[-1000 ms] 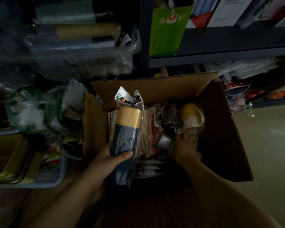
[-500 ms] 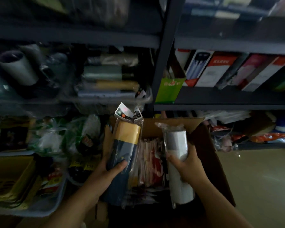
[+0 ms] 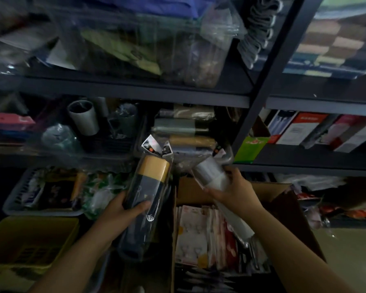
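I see left hand [image 3: 119,212] gripping yellow-capped bottle [image 3: 149,187], right hand [image 3: 235,192] gripping white bottle [image 3: 211,173]; cardboard box [image 3: 283,199] below both hands.

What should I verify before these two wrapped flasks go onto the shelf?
1. Left hand grip on the navy flask: fingers curl round its lower body. Ok.
2. Right hand grip on the white flask: curled round its middle, both ends sticking out. Ok.
3. Flasks apart from each other: there is a gap between them. Ok.
4. Free room beside the stacked flasks on the shelf: too dim and blurred. Cannot tell.
5. Wrappers intact: the navy flask's header card is in place, the rest is unclear. Cannot tell.
6. Both flasks lifted out of the cardboard box: ok.
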The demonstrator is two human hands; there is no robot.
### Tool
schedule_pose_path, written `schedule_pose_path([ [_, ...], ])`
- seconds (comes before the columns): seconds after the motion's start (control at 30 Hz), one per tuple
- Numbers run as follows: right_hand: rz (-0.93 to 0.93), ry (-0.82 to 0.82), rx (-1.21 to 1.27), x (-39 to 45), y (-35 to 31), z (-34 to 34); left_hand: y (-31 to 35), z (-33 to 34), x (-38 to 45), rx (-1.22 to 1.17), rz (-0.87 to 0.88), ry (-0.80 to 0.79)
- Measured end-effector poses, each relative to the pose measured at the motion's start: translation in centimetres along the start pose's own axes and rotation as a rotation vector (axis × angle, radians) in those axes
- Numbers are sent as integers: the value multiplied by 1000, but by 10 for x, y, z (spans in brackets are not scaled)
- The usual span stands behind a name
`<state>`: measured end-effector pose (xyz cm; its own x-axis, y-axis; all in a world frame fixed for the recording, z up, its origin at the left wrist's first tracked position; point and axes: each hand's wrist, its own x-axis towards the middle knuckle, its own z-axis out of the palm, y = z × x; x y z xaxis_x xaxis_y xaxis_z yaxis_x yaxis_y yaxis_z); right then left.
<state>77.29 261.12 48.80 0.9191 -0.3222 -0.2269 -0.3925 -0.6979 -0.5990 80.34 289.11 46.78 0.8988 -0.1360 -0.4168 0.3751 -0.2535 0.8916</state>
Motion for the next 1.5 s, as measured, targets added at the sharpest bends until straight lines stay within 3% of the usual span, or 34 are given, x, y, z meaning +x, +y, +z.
schedule_pose_path([
  [0.13,-47,1,-5,14,-37,5,11,-20,21,-16,-33,-32],
  [0.33,-297,147,-234,82,-98,15,27,-55,45,-68,-21,63],
  [0.53,-394,55,-520,141,-115,48,30,-85,67,-95,-73,70],
  [0.77,-229,217,-411,133,-91,53,32,-84,71,-157,-72,44],
  [0.93,-194,311,-42,149,-90,54,35,-83,72,-182,-66,52],
  [1.13,-250,208,-208,159,-96,47,41,-71,67,-149,-37,43],
  [1.23,-219,271,-46,118,-105,48,48,-60,63,-167,-66,-3],
  [1.27,-199,235,53,99,-109,50,49,-54,63,-185,-77,-15],
  [1.37,-103,-73,266,46,-120,60,53,-33,64,-296,-110,-42],
  [1.5,-102,-260,215,22,-115,71,56,-6,68,-367,-219,-125],
])
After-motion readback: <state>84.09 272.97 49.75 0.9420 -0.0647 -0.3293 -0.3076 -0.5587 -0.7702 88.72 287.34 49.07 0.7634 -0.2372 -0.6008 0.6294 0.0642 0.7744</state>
